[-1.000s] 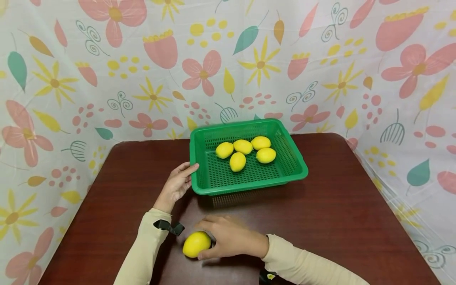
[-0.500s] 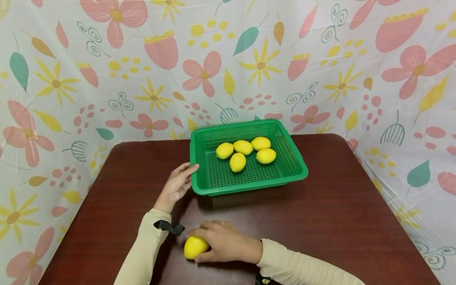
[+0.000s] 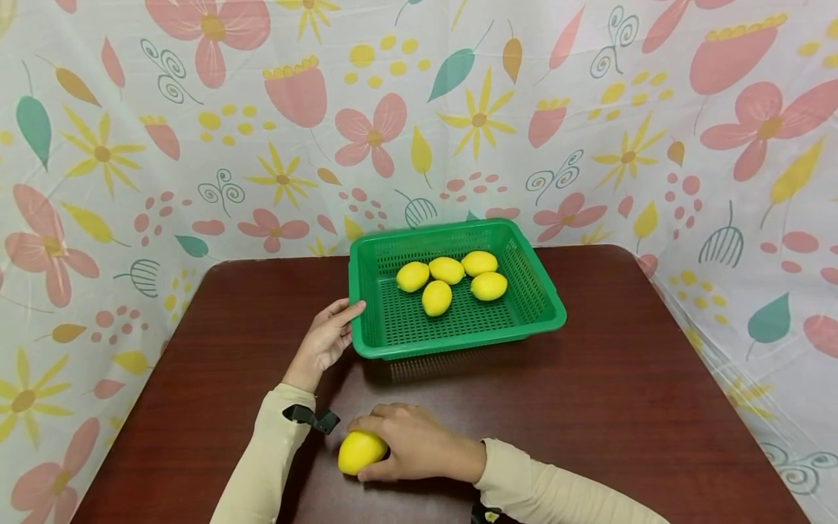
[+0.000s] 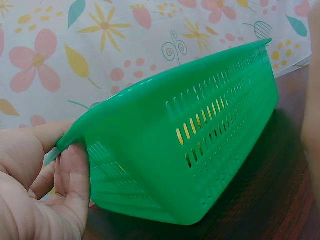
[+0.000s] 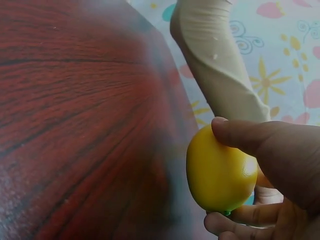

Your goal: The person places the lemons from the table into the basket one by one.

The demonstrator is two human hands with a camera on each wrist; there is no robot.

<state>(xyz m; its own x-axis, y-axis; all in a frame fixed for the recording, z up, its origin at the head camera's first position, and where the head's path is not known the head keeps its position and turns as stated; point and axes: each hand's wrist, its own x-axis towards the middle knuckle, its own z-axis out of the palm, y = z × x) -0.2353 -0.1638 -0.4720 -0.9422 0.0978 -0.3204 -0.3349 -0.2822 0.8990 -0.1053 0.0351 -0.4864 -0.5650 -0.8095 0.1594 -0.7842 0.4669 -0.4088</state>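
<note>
My left hand (image 3: 325, 340) pinches the left rim of a green plastic basket (image 3: 452, 348), thumb on top and fingers beneath, as the left wrist view shows. Inside the basket lie several yellow lemons (image 3: 436, 298), grouped toward its middle and back. Below the basket, close to the near side of the table, my right hand (image 3: 419, 444) grips a single lemon (image 3: 361, 453). In the right wrist view the thumb presses one side of that lemon (image 5: 220, 170) and fingers curl around the other, its green-tinged tip pointing down.
The dark red-brown table (image 3: 589, 407) lies under everything. Behind and beside it hangs a white sheet (image 3: 419, 65) with a flower and leaf print. My left sleeve (image 3: 265, 451), with a black wrist strap (image 3: 308, 416), runs just left of the gripped lemon.
My right hand has moved slightly left and its fingers have closed around the near lemon, which has turned a little. The left hand and basket have stayed put.
</note>
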